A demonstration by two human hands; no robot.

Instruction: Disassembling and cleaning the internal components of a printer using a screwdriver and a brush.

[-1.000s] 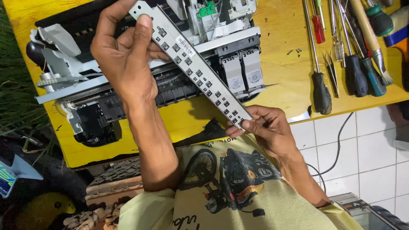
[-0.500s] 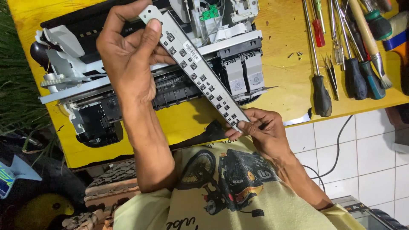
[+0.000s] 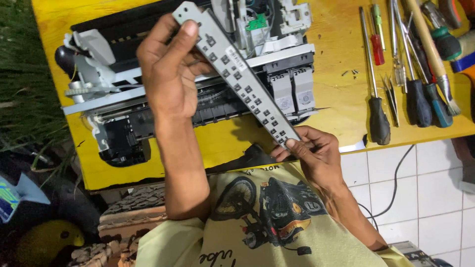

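Since the earlier frame little has moved: left hand [image 3: 170, 79] and right hand [image 3: 316, 153] each pinch one end of the grey strip [image 3: 237, 74], lying diagonally above the opened printer [image 3: 198, 89].

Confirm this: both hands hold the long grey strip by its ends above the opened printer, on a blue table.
Not quite: the table is yellow, as the head view shows. Both the left hand and the right hand do hold the grey strip by its ends above the opened printer.
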